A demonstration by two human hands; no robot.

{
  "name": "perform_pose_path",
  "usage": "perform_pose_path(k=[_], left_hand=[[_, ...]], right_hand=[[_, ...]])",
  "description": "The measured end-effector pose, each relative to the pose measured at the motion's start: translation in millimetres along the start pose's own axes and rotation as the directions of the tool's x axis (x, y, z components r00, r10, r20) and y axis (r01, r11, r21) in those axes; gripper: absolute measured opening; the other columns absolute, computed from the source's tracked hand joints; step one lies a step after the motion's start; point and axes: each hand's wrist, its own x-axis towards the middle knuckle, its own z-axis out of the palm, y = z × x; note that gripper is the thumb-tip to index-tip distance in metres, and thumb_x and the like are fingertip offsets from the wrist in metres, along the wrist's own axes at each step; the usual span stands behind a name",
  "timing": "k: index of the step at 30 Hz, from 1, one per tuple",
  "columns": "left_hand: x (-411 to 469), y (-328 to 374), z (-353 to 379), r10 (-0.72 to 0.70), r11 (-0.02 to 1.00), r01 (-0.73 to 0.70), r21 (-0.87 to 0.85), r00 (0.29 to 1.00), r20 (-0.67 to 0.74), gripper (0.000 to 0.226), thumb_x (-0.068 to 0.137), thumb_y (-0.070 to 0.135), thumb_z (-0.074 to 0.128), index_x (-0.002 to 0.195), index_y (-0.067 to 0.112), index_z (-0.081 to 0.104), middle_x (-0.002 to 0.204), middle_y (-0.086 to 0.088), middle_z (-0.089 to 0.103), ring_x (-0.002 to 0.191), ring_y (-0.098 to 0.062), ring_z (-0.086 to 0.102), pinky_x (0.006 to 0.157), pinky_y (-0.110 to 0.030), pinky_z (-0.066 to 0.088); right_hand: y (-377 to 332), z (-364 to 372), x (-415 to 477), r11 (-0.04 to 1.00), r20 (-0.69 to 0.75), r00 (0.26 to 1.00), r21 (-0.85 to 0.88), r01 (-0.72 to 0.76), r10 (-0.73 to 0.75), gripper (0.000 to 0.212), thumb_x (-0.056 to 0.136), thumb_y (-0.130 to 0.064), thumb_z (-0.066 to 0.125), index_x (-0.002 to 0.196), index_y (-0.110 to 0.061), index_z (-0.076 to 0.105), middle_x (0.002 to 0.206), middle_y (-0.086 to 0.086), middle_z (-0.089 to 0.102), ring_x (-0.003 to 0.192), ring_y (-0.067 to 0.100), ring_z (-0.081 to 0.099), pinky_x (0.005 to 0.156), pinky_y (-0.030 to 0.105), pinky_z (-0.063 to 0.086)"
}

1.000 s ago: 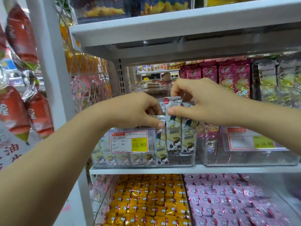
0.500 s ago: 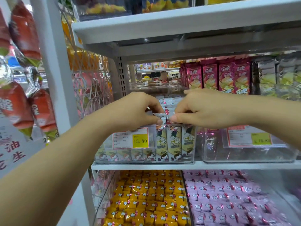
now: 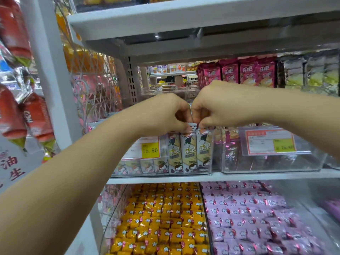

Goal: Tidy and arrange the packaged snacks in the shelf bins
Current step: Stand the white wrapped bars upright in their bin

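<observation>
SHOP SHELF: the left hand (image 3: 165, 115) and right hand (image 3: 217, 105) meet knuckle to knuckle over the front right corner of a clear bin (image 3: 209, 171). The fingers of both hands are curled. Their tips pinch the crimped top edges of 3 upright cream snack packs (image 3: 189, 153), which stand against the bin's front wall just right of its yellow 15.80 price tag (image 3: 150, 150).

The packs are tall and slim and stand on narrow ends, so once released they may lean or topple inward. The hands hide whatever braces them from behind. The thin foil could slip out of so small a pinch, and pressing down hard would likely buckle the packs or crush their contents. The bin looks light and sits at the shelf lip, so a tug toward the person could drag it forward.

Below the bin, wrapped yellow sweets (image 3: 161, 218) and pink sweets (image 3: 248, 218) fill 2 sloping trays. The bin stands on a white shelf board (image 3: 165, 179), with a second clear bin (image 3: 276, 167) touching or just beside it on the right. To the left of the bin are a white post (image 3: 53, 80) and hanging red packets (image 3: 36, 116). Behind it and to the right stand maroon packs (image 3: 248, 72), and beyond them another aisle (image 3: 171, 70) shows through the shelving.
</observation>
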Motion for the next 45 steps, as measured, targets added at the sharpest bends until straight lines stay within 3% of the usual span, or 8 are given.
perform_pose_path(k=[3, 10, 15, 19, 29, 34, 37, 45], left_hand=[[4.5, 1.0, 0.9, 0.002, 0.997, -0.004, 0.076, 1.0, 0.022, 0.007, 0.083, 0.022, 0.071, 0.086, 0.018, 0.067, 0.077, 0.008, 0.066, 0.066, -0.009, 0.057, 0.064, -0.021, 0.043], [0.0, -4.1, -7.8, 0.008, 0.999, -0.014, 0.042, 0.992, 0.125, 0.006, 0.085, 0.031, 0.067, 0.082, 0.036, 0.069, 0.072, 0.018, 0.067, 0.062, 0.007, 0.056, 0.062, -0.013, 0.043], [-10.3, -10.4, -0.6, 0.028, 0.997, -0.027, -0.076, 0.999, 0.019, 0.009, 0.088, 0.026, 0.064, 0.094, 0.028, 0.071, 0.066, 0.025, 0.065, 0.06, 0.009, 0.057, 0.055, -0.006, 0.04], [-17.5, -17.7, -1.5, -0.035, 0.988, 0.025, -0.154, 0.998, -0.057, 0.017, 0.082, 0.03, 0.07, 0.099, 0.027, 0.07, 0.063, 0.025, 0.065, 0.057, 0.01, 0.057, 0.052, -0.004, 0.04], [8.8, -2.5, -15.3, -0.097, 0.978, 0.063, 0.201, 0.981, 0.167, 0.014, 0.079, 0.048, 0.067, 0.088, 0.041, 0.058, 0.075, 0.025, 0.058, 0.07, 0.007, 0.054, 0.062, -0.015, 0.037], [11.3, -4.0, -11.7, -0.083, 0.973, 0.044, 0.225, 0.983, 0.166, 0.011, 0.084, 0.043, 0.066, 0.09, 0.038, 0.059, 0.084, 0.021, 0.06, 0.075, 0.002, 0.055, 0.063, -0.016, 0.039], [12.5, -1.8, -13.9, -0.082, 0.975, 0.034, 0.22, 0.974, 0.212, 0.01, 0.083, 0.042, 0.067, 0.079, 0.038, 0.059, 0.067, 0.023, 0.06, 0.062, 0.008, 0.054, 0.055, -0.008, 0.037], [11.0, -8.5, -9.6, -0.098, 0.987, 0.076, 0.143, 0.983, 0.156, 0.013, 0.081, 0.045, 0.068, 0.076, 0.035, 0.062, 0.061, 0.019, 0.06, 0.054, 0.004, 0.051, 0.056, -0.02, 0.038]], right_hand=[[0.1, 3.5, -1.0, 1.0, 0.012, 1.0, 0.008, 0.025, -0.026, 0.01, 0.082, -0.027, 0.071, 0.076, -0.029, 0.064, 0.062, -0.021, 0.054, 0.062, -0.01, 0.047, 0.06, 0.017, 0.042], [5.9, 4.1, 0.9, 0.993, 0.069, 0.997, 0.11, 0.033, -0.041, 0.011, 0.082, -0.026, 0.071, 0.075, -0.032, 0.065, 0.06, -0.022, 0.06, 0.062, -0.017, 0.053, 0.054, 0.002, 0.037], [8.7, 6.3, -9.9, 0.993, 0.005, 0.999, 0.11, 0.053, -0.054, 0.013, 0.091, -0.024, 0.059, 0.097, -0.028, 0.069, 0.072, -0.021, 0.06, 0.07, -0.007, 0.055, 0.069, 0.013, 0.044], [12.4, 8.2, -20.9, 0.984, -0.144, 0.99, 0.177, 0.035, -0.01, 0.014, 0.086, -0.029, 0.066, 0.099, -0.027, 0.07, 0.08, -0.026, 0.057, 0.081, -0.009, 0.053, 0.074, -0.006, 0.028], [10.7, -0.6, 10.5, 0.978, 0.112, 0.991, 0.188, -0.088, 0.068, 0.016, 0.071, -0.035, 0.079, 0.071, -0.027, 0.066, 0.061, -0.018, 0.065, 0.055, -0.011, 0.055, 0.052, 0.01, 0.04], [8.6, 9.4, 7.7, 0.982, 0.025, 0.996, 0.168, -0.085, 0.082, 0.012, 0.078, -0.029, 0.076, 0.073, -0.026, 0.065, 0.064, -0.014, 0.063, 0.055, -0.003, 0.055, 0.054, 0.011, 0.041], [6.5, 13.3, 5.8, 0.985, -0.016, 0.996, 0.148, -0.089, 0.093, 0.005, 0.081, -0.022, 0.072, 0.079, -0.02, 0.068, 0.066, -0.014, 0.061, 0.059, -0.003, 0.053, 0.059, 0.017, 0.044], [15.2, 6.4, 2.5, 0.939, 0.097, 0.995, 0.339, -0.056, 0.024, 0.009, 0.078, -0.024, 0.076, 0.075, -0.027, 0.068, 0.063, -0.014, 0.068, 0.055, -0.01, 0.057, 0.05, 0.004, 0.04]])
